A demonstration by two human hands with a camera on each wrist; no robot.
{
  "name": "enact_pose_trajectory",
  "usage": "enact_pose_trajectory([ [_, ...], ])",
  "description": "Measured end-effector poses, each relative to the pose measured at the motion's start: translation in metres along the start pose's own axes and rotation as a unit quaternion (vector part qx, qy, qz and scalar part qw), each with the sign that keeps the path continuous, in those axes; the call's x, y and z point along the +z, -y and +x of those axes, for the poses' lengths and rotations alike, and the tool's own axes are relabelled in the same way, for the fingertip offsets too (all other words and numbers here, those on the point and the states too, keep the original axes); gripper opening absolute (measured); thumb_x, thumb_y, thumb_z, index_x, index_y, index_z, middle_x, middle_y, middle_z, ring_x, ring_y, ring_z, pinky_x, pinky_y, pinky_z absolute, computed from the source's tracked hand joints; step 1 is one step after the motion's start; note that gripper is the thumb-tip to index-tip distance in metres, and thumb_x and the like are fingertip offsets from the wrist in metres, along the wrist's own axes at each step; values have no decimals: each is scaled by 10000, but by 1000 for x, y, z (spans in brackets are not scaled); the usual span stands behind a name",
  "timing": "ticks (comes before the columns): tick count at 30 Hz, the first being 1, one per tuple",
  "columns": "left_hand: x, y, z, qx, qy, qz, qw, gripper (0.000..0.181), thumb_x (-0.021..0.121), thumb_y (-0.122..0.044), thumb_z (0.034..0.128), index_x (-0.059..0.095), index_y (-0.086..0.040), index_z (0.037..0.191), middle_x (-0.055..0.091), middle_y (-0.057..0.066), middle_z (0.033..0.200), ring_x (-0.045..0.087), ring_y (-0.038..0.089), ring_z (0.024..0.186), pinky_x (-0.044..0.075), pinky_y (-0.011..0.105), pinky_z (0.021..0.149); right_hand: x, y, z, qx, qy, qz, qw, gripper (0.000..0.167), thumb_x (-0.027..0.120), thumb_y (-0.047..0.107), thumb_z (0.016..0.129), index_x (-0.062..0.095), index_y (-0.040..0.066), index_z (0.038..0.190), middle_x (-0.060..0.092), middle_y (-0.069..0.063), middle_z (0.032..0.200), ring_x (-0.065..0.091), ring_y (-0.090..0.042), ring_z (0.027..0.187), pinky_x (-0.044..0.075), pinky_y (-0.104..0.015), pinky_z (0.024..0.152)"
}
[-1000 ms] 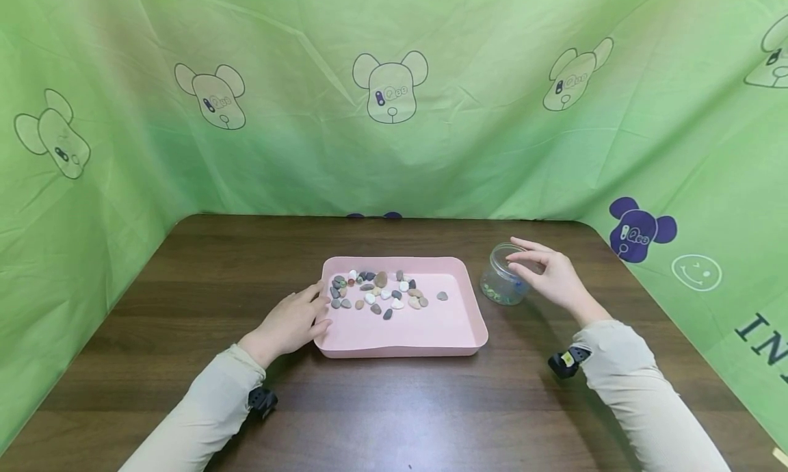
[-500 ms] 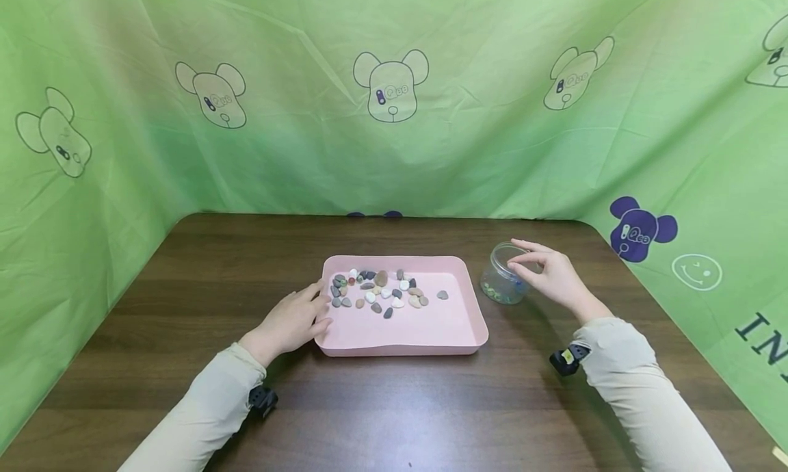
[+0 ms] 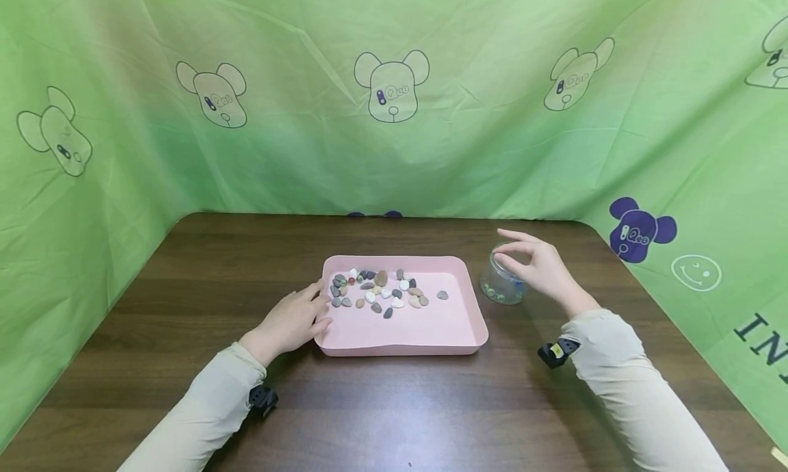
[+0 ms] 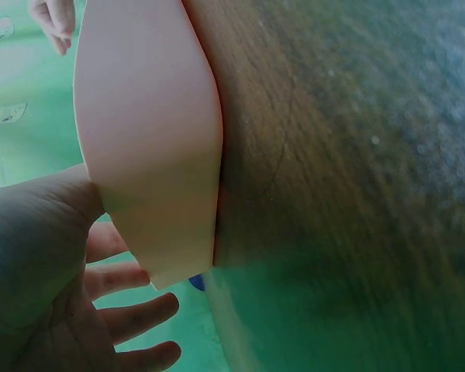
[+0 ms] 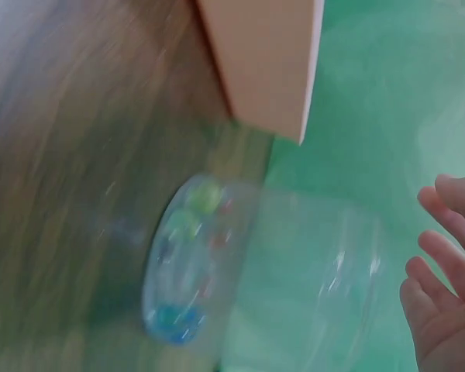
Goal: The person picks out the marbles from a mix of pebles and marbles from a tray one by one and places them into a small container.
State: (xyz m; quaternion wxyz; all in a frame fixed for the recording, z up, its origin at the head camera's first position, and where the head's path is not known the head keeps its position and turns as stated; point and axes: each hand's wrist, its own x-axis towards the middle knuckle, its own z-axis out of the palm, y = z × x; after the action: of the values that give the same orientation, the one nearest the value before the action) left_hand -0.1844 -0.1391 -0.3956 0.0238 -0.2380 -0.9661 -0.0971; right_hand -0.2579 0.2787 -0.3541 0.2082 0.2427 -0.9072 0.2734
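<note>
A pink tray [image 3: 431, 332] lies on the table, with grey, white and tan pebbles [image 3: 397, 304] scattered mostly over its left and middle. My left hand [image 3: 289, 325] rests over the tray's left rim, its fingers loosely spread and the thumb passing behind the wall in the left wrist view. Right of the tray stands a clear jar [image 3: 501, 291]. At its bottom, the right wrist view shows green marbles [image 5: 205, 198] and blue ones, somewhat blurred. Over the jar's mouth is my right hand [image 3: 542, 270], thumb and fingers apart, with nothing visible between them.
The brown wooden table [image 3: 394, 417] ends at a green printed cloth [image 3: 295, 150] hanging behind and along the sides. One grey pebble [image 3: 442, 295] lies apart in the tray's right part.
My right hand has shifted a little to the left and up over the jar's mouth in the last half second. The left hand, tray and pebbles stay in place.
</note>
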Motion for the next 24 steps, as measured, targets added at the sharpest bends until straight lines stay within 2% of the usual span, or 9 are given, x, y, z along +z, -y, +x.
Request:
enact_pose_trajectory([
  [5,-2,-1,0,-39,54,-29,10000,411,582,-252,899,583,28,1199,415,268,1409,458,368,1279,394,571,1007,9,16,11,38,175,348,9992,131,671,81,830,725,27,937,592,-172,1273,540,-367,1186,275,18,876],
  [7,-2,-1,0,-50,63,-43,10000,412,582,-251,899,582,29,1201,413,268,1411,455,367,1281,392,571,1009,12,23,15,93,302,465,9984,146,669,104,839,722,37,957,581,-160,1294,563,-317,1147,349,-42,826],
  [8,-2,-1,0,-54,63,-41,10000,412,582,-251,899,582,29,1202,413,268,1411,454,367,1283,392,571,1009,14,26,17,115,366,528,9979,152,668,112,843,720,43,967,576,-156,1302,559,-302,1146,382,-84,818],
  [11,-2,-1,0,-69,66,-38,9999,415,583,-254,898,581,26,1203,412,268,1412,452,365,1285,391,569,1011,20,36,23,161,592,846,9945,170,664,112,848,710,40,996,549,-167,1331,534,-299,1182,483,-266,925],
  [13,-1,-1,0,-73,68,-31,9999,415,584,-256,897,581,25,1204,414,268,1411,450,365,1286,391,566,1013,24,42,27,209,753,1087,9910,185,657,108,854,701,31,1017,527,-175,1351,494,-326,1241,447,-429,1008],
  [15,-1,-1,0,-78,73,-29,9999,417,585,-257,897,581,24,1204,413,268,1411,451,364,1286,391,563,1014,28,49,30,253,907,1295,9871,196,654,113,859,695,31,1032,508,-178,1369,437,-352,1301,361,-517,1059],
  [19,-1,-1,0,-83,80,-40,9999,421,585,-257,897,579,26,1208,410,268,1415,447,364,1291,389,563,1017,37,60,37,288,1158,1422,9826,203,651,136,866,694,52,1047,494,-148,1392,428,-337,1314,337,-517,1083],
  [24,-2,-1,0,-84,96,-47,9999,423,582,-254,898,577,32,1210,408,268,1416,442,365,1295,387,565,1017,49,72,45,118,1376,1477,9793,203,650,121,865,694,46,1048,489,-145,1397,430,-345,1310,350,-527,1069],
])
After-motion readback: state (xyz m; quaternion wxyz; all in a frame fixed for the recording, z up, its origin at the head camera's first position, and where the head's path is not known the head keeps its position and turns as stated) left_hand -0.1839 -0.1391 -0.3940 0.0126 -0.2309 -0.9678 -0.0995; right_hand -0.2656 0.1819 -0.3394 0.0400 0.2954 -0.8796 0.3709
